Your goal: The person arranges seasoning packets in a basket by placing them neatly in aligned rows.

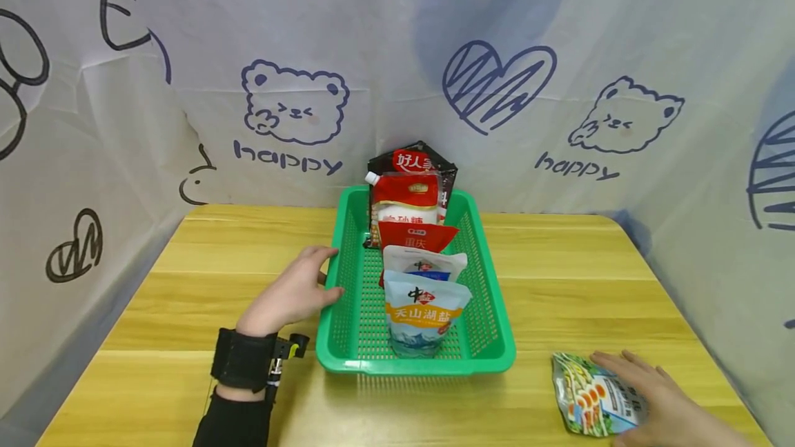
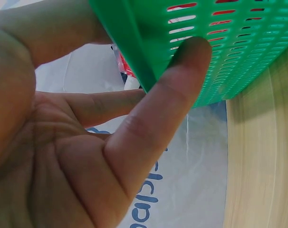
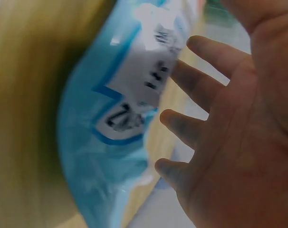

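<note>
My left hand [image 1: 298, 288] is at the left rim of a green plastic basket [image 1: 493, 295]. Its thumb and one finger lap over the rim, while another finger [image 2: 156, 114] presses the perforated outer wall from outside. To the right, a food pouch [image 1: 586, 399] with a printed picture of sliced egg and vegetables lies on the table. My right hand [image 1: 664, 399] is over the pouch's right part, fingers spread and fairly straight. In the right wrist view the pouch's blue side [image 3: 106, 118] shows near the fingertips; whether they touch it, I cannot tell.
In the basket several pouches stand in a row: a light blue salt pouch [image 1: 422, 316] in front, a white one [image 1: 456, 265], a red one [image 1: 428, 233], a spouted red-and-white one [image 1: 406, 192], and a black one [image 1: 447, 171]. A printed cloth [image 1: 397, 33] hangs behind the wooden table [image 1: 261, 240].
</note>
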`<action>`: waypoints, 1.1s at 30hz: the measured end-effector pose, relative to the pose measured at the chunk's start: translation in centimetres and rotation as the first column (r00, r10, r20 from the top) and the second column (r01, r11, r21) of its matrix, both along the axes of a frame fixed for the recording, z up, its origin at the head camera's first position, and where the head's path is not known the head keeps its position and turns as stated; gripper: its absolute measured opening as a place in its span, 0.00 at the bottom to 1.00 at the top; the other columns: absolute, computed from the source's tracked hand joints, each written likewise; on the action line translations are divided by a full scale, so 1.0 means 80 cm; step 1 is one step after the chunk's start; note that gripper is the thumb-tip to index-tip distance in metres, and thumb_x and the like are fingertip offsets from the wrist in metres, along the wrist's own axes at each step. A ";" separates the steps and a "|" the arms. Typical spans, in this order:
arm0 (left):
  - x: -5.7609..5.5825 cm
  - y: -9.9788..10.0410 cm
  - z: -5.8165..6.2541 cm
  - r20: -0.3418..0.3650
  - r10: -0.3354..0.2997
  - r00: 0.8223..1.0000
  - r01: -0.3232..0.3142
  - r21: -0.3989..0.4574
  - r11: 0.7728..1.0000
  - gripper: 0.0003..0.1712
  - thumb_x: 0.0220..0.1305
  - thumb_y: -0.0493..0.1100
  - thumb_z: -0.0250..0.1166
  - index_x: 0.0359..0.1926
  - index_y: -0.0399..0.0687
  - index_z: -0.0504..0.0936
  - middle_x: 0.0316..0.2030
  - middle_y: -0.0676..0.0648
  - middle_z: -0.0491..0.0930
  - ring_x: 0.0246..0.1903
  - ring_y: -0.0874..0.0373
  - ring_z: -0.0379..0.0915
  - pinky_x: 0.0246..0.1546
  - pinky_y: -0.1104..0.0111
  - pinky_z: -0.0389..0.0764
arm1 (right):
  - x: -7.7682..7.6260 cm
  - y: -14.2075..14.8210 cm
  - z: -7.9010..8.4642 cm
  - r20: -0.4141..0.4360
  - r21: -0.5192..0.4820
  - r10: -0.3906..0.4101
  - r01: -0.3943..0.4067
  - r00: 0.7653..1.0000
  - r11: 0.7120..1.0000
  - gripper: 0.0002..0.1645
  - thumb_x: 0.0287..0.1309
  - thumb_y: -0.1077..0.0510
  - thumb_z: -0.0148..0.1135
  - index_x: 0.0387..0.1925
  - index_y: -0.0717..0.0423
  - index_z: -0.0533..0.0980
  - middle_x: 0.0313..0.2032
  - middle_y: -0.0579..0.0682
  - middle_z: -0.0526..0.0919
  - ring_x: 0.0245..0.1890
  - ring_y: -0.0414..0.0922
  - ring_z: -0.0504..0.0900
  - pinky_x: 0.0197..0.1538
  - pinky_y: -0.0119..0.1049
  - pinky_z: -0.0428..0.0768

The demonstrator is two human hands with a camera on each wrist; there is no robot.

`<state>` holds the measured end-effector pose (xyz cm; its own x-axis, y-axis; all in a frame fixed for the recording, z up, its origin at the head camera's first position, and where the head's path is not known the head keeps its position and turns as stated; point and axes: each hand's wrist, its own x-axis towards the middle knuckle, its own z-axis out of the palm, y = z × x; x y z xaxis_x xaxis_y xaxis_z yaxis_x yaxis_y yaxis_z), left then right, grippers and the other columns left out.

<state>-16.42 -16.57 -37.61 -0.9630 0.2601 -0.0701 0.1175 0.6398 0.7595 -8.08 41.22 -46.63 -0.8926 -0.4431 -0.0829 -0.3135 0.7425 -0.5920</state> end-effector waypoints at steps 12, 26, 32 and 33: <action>0.001 -0.001 0.002 0.003 -0.004 1.000 0.004 0.013 1.000 0.41 0.67 0.33 0.68 0.76 0.30 0.61 0.71 0.27 0.61 0.51 0.40 0.79 0.37 0.63 0.88 | -0.013 -0.008 0.008 0.080 0.169 0.025 -0.038 0.996 0.985 0.64 0.30 0.45 0.89 0.71 0.62 0.69 0.65 0.70 0.72 0.59 0.74 0.72 0.49 0.72 0.77; 0.001 -0.002 0.001 0.001 -0.009 1.000 0.009 0.000 1.000 0.41 0.67 0.34 0.69 0.76 0.29 0.61 0.71 0.26 0.60 0.51 0.41 0.79 0.38 0.64 0.88 | -0.018 -0.037 0.028 -0.043 0.232 -0.090 0.098 0.995 0.968 0.53 0.39 0.47 0.87 0.68 0.57 0.76 0.59 0.60 0.77 0.54 0.59 0.80 0.45 0.43 0.84; 0.001 -0.001 0.002 -0.018 -0.010 1.000 0.009 -0.025 1.000 0.41 0.67 0.34 0.68 0.75 0.29 0.61 0.70 0.26 0.62 0.50 0.41 0.78 0.39 0.63 0.87 | -0.024 -0.060 0.045 -0.287 0.119 -0.112 0.151 0.951 0.981 0.54 0.34 0.54 0.90 0.67 0.56 0.78 0.57 0.60 0.77 0.49 0.59 0.81 0.39 0.39 0.82; 0.002 -0.001 0.002 -0.019 -0.010 1.000 0.010 -0.026 1.000 0.40 0.67 0.34 0.68 0.75 0.29 0.61 0.70 0.27 0.62 0.50 0.41 0.78 0.39 0.63 0.87 | -0.027 -0.064 0.048 -0.325 0.104 -0.115 0.156 0.939 0.982 0.54 0.33 0.55 0.90 0.67 0.56 0.77 0.57 0.60 0.77 0.49 0.59 0.81 0.38 0.39 0.82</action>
<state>-16.29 -16.65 -37.42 -0.9617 0.2680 -0.0581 0.1386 0.6581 0.7401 -10.26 36.08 -42.77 -0.9324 -0.3208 0.1667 -0.3609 0.8528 -0.3775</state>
